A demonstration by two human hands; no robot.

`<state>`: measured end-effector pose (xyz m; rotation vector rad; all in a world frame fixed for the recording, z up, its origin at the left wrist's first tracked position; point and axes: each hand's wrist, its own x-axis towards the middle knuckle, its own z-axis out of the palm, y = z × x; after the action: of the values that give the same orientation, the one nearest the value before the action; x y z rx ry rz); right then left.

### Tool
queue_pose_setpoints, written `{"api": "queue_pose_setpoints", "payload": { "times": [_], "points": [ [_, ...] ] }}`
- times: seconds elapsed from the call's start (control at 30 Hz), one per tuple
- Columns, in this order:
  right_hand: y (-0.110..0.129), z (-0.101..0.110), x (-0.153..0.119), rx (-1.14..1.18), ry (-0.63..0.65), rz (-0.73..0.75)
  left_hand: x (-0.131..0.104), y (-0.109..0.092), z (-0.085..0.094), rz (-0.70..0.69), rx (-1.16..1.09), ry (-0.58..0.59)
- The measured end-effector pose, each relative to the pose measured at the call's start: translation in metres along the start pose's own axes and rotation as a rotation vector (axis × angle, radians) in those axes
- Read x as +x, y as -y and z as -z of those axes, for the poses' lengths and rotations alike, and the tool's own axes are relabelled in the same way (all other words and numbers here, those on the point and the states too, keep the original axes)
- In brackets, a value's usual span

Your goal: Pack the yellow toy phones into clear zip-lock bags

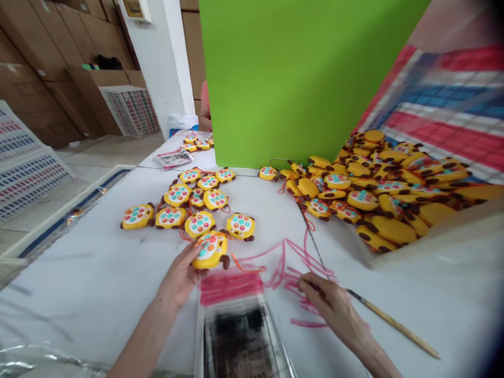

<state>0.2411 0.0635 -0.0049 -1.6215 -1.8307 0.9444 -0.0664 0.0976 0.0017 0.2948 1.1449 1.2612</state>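
Note:
My left hand is closed around the edge of a yellow toy piece with brown feet and a white face of coloured dots. An orange cord trails from that piece to the right. My right hand has thumb and fingers pinched together low over the table, among thin pink strips; what they grip, if anything, is hidden. Below the left hand lies a flat black pack with a pink band at its far end. More yellow toy pieces lie just beyond the held one.
A brush-like tool with a wooden handle lies right of my right hand. A tipped basket spills a heap of yellow pieces. A green panel stands at the back, with another person's arm behind its left edge.

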Motion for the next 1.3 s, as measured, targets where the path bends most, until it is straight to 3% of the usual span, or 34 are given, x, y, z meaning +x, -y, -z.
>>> {"api": "queue_pose_setpoints", "payload": {
  "times": [0.17, 0.3, 0.4, 0.57, 0.7, 0.9, 1.0, 1.1, 1.23, 1.3],
  "points": [
    [0.048, -0.037, 0.024, 0.101, 0.018, 0.154, -0.013, 0.014, -0.007, -0.028, 0.098, 0.024],
    [0.080, -0.059, 0.049, 0.160, 0.033, 0.344, -0.018, 0.017, -0.003, -0.149, 0.250, 0.019],
    [0.094, -0.070, 0.067, 0.140, 0.059, 0.447, -0.020, 0.017, 0.004, -0.296, 0.323, -0.035],
    [0.107, -0.090, 0.096, -0.022, 0.133, 0.581, -0.025, 0.016, 0.014, -0.621, 0.694, -0.180],
    [0.108, -0.104, 0.105, -0.150, 0.251, 0.549, -0.026, 0.006, 0.020, -0.801, 0.691, -0.300],
    [0.101, -0.111, 0.107, -0.266, 0.294, 0.520, -0.019, -0.013, 0.035, -0.759, 0.482, -0.460],
    [0.106, -0.113, 0.111, -0.315, 0.293, 0.516, -0.016, -0.015, 0.044, -0.826, 0.409, -0.539],
    [0.117, -0.118, 0.111, -0.346, 0.289, 0.520, -0.011, -0.016, 0.056, -0.944, 0.532, -0.659],
    [0.131, -0.122, 0.104, -0.278, 0.323, 0.567, 0.000, -0.033, 0.078, -1.064, 0.723, -0.832],
    [0.132, -0.121, 0.106, -0.143, 0.279, 0.525, 0.006, -0.046, 0.087, -1.031, 0.573, -0.876]
  ]
}}
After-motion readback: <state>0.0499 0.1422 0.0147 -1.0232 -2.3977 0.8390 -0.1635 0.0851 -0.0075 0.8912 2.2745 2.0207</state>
